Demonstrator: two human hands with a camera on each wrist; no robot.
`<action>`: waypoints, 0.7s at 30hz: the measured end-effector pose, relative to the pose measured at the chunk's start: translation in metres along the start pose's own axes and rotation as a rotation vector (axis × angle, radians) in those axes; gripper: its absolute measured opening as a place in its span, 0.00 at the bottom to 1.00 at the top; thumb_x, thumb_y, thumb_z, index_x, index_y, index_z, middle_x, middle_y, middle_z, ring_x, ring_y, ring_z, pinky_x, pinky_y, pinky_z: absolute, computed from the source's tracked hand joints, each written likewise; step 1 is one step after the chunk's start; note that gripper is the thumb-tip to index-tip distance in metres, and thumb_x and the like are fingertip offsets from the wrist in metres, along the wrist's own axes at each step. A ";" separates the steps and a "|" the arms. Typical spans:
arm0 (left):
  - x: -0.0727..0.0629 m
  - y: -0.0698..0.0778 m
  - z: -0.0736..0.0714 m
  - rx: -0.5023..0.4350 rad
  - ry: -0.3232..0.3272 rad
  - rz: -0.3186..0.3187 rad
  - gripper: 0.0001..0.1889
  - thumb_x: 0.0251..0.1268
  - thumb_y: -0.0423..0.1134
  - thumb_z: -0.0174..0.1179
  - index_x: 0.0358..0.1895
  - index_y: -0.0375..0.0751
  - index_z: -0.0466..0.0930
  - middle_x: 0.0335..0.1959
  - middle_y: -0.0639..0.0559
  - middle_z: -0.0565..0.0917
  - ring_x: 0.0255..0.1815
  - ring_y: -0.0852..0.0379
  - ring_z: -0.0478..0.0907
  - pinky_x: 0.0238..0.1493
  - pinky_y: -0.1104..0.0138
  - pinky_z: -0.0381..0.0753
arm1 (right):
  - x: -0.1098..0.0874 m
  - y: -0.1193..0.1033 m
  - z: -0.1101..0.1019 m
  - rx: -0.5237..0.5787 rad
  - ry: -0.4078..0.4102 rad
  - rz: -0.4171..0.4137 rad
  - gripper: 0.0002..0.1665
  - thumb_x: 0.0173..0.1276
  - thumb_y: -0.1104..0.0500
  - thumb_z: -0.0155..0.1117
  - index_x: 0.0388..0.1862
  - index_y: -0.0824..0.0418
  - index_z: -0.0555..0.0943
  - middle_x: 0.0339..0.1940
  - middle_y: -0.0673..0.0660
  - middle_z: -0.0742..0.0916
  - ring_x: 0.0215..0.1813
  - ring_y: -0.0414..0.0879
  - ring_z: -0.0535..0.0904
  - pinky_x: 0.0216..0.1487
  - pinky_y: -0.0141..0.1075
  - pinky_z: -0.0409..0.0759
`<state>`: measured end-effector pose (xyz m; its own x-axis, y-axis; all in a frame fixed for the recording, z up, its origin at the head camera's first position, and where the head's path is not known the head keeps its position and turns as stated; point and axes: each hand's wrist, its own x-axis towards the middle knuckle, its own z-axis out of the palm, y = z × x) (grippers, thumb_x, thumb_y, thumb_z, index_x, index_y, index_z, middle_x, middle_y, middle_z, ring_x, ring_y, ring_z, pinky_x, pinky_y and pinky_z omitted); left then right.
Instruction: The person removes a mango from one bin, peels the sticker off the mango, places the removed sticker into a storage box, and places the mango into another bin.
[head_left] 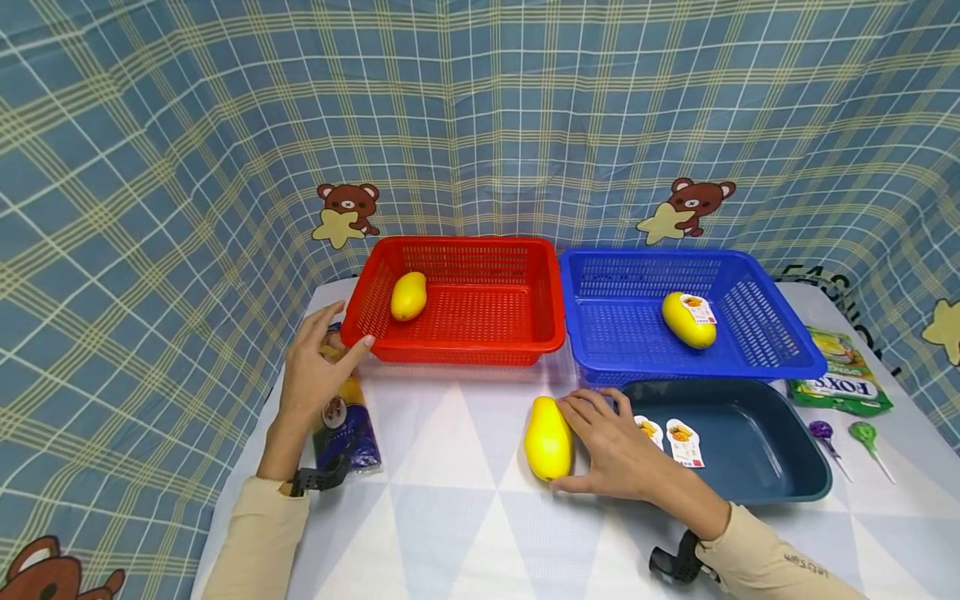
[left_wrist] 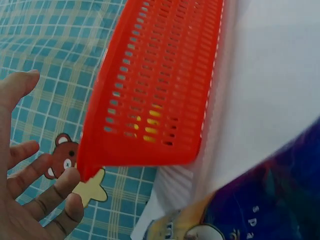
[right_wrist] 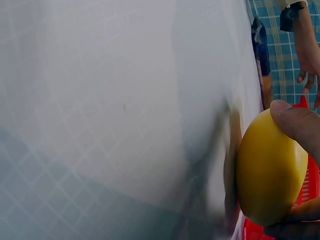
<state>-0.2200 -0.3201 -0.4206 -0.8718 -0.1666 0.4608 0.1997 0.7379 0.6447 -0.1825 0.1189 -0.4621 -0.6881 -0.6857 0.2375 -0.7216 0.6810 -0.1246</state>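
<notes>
My right hand (head_left: pixel 618 450) grips a yellow mango (head_left: pixel 547 440) on the white patterned cloth, thumb at its near end and fingers at its far right side. In the right wrist view the mango (right_wrist: pixel 270 170) sits between the thumb and the fingers. My left hand (head_left: pixel 311 375) is beside the near left corner of the red basket (head_left: pixel 465 354), its fingers spread and holding nothing. In the left wrist view those fingers (left_wrist: pixel 30 155) are close to the basket's corner. Another mango (head_left: pixel 408 297) lies inside the red basket.
A blue basket (head_left: pixel 697 372) holds a mango (head_left: pixel 684 323) with a label. Before it stands a dark tray (head_left: pixel 765 493) with two printed labels (head_left: pixel 684 442). A green FOX'S bag (head_left: pixel 840 375) and two lollipops (head_left: pixel 821 430) lie right. A blue spaghetti pack (head_left: pixel 363 437) lies left.
</notes>
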 end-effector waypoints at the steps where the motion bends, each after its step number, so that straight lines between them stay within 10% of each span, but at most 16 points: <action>1: 0.001 -0.002 0.000 0.001 -0.002 -0.006 0.38 0.61 0.56 0.69 0.74 0.49 0.69 0.69 0.46 0.71 0.37 0.47 0.77 0.40 0.50 0.83 | 0.000 0.000 0.000 0.003 0.000 0.001 0.64 0.47 0.22 0.70 0.70 0.66 0.72 0.66 0.60 0.79 0.69 0.57 0.66 0.68 0.62 0.53; 21: 0.006 -0.026 0.017 0.009 -0.030 -0.082 0.40 0.61 0.59 0.67 0.75 0.50 0.66 0.74 0.46 0.67 0.50 0.42 0.75 0.50 0.44 0.80 | -0.001 0.000 0.000 0.008 -0.006 0.006 0.65 0.47 0.22 0.71 0.71 0.66 0.71 0.66 0.60 0.78 0.70 0.57 0.66 0.68 0.62 0.52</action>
<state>-0.2377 -0.3286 -0.4450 -0.8979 -0.2074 0.3883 0.1232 0.7284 0.6740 -0.1818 0.1192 -0.4621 -0.6928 -0.6831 0.2310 -0.7181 0.6830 -0.1339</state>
